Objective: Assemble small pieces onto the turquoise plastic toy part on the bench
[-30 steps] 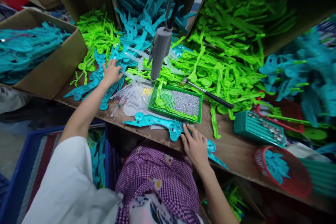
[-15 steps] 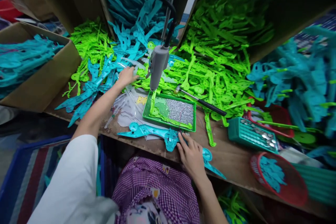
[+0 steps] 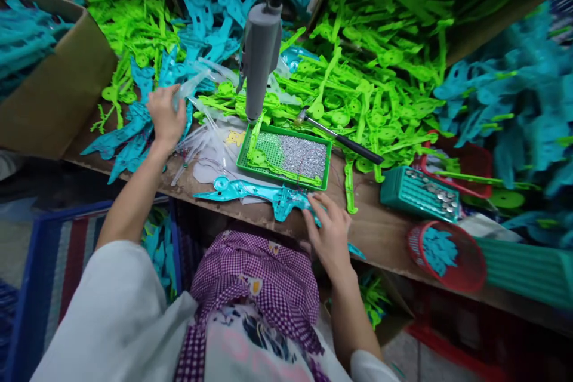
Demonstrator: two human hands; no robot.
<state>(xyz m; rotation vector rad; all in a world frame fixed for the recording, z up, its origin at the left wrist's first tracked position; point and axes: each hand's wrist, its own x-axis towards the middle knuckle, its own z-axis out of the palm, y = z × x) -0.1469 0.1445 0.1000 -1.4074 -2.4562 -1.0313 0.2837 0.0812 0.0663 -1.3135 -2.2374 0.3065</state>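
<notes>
My left hand [image 3: 166, 118] is at the left of the bench, its thumb and fingers closed on a translucent plastic piece [image 3: 191, 85] that extends up to the right. Under and beside it lie blue plastic parts [image 3: 134, 122] and thin clear strips [image 3: 197, 143]. My right hand [image 3: 329, 230] grips the right portion of a long blue plastic part [image 3: 250, 191] lying along the bench's front edge, its fingers covering some of it. Just behind that part sits a green tray [image 3: 286, 182] with small metal pieces [image 3: 304, 156] and a lime-green plastic part [image 3: 259, 157].
A grey powered screwdriver [image 3: 262, 59] hangs above the tray. A hammer [image 3: 342, 138] lies right of it, before lime-green parts [image 3: 380, 89]. Further right are a teal box [image 3: 396, 194] and a red basket [image 3: 474, 256]. A cardboard box [image 3: 58, 95] stands left.
My left hand has moved left and toward me, with the translucent piece in its fingers. My right hand stays at the blue part. The camera view has shifted too.
</notes>
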